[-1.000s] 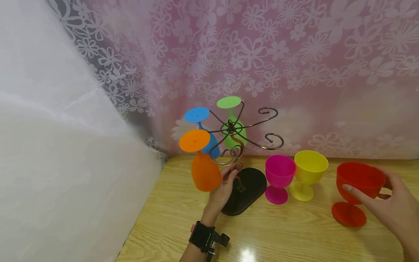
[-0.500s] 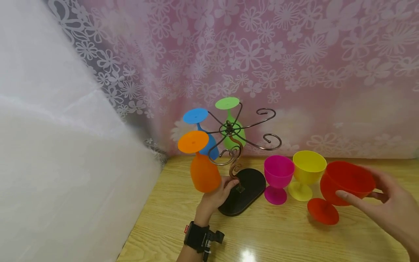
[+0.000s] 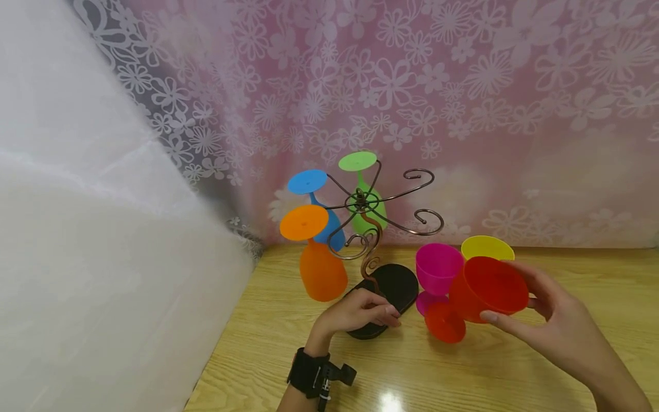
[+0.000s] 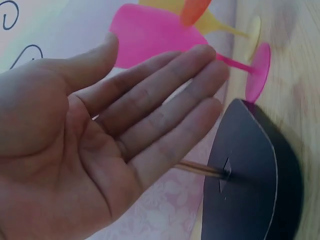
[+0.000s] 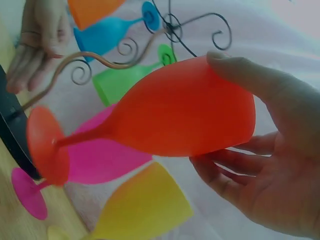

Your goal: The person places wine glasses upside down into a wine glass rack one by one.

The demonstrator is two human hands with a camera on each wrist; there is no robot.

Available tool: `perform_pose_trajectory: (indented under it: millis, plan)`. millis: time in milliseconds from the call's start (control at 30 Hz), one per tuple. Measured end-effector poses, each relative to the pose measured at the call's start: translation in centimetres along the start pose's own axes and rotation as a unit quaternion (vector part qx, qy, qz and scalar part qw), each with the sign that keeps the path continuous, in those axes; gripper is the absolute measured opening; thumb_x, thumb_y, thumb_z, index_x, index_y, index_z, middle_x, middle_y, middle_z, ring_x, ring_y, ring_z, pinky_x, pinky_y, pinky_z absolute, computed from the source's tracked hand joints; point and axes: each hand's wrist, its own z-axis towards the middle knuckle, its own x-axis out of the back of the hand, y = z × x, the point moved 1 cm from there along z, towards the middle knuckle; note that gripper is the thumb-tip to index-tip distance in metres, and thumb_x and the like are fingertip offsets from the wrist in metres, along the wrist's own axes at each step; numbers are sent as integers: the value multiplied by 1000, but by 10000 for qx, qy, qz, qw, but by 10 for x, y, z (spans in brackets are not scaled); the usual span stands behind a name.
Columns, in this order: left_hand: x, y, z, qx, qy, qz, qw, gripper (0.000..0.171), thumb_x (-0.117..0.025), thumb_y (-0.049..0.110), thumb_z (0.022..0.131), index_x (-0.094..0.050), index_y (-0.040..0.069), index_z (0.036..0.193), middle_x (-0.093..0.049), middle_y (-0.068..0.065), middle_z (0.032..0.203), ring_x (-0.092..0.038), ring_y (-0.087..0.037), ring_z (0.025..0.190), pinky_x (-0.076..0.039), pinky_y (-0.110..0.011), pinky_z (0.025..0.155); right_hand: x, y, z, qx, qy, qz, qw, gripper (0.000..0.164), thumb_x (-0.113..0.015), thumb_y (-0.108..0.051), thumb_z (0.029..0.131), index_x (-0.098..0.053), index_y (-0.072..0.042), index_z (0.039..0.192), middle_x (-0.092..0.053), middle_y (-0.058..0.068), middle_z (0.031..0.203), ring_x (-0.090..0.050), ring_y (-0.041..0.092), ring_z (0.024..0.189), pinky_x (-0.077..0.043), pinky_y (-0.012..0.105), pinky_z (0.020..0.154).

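My right hand [image 3: 556, 326] grips a red goblet [image 3: 494, 289] by its bowl, thumb on the near side and fingers behind; its foot tilts down and left. My left hand [image 3: 355, 312], fingers extended and holding nothing, is over the black base [image 3: 399, 283] of a metal glass rack [image 3: 370, 223]. An orange goblet [image 3: 323, 272], a blue goblet [image 3: 308, 182] and a green goblet [image 3: 358, 162] hang upside down from the rack's left and back arms. In the left wrist view the palm [image 4: 75, 165] shows bare.
A magenta goblet [image 3: 437, 266] and a yellow goblet [image 3: 486, 246] stand upright right of the base, partly hidden by the red one. Two curled rack arms [image 3: 429, 223] on the right carry no goblet. A flowered curtain [image 3: 463, 114] hangs behind the wooden table [image 3: 268, 343].
The right hand has carried the red goblet left, in front of the magenta and yellow ones, tilting it. My left hand has let go of the rack's stem and moved slightly right over the base.
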Motion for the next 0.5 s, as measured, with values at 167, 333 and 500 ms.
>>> perform_pose_trajectory:
  millis: [167, 333, 500]
  plan:
    - [-5, 3, 5, -196, -291, -249, 9991, 31, -47, 7, 109, -66, -13, 123, -71, -29, 114, -70, -43, 107, -57, -52, 93, -12, -8, 0, 361, 50, 206, 9991, 86, -92, -16, 77, -48, -16, 151, -59, -2, 134, -51, -8, 112, -48, 4, 79]
    - [-9, 0, 10, -87, -206, -244, 9995, 34, -46, 13, 111, -68, -9, 123, -72, -26, 114, -71, -41, 106, -59, -48, 91, -24, -15, 0, 720, 87, 389, 9966, 92, -95, -7, 70, -49, -17, 149, -58, -8, 132, -52, -6, 115, -50, 6, 79]
    - [-8, -4, 11, 62, -23, -528, 9986, 41, -43, 17, 112, -67, -15, 120, -71, -29, 113, -67, -50, 106, -58, -53, 91, -33, -18, 1, 978, 107, 471, 9940, 96, -96, -1, 66, -49, -15, 148, -57, -11, 133, -51, -6, 118, -51, 6, 78]
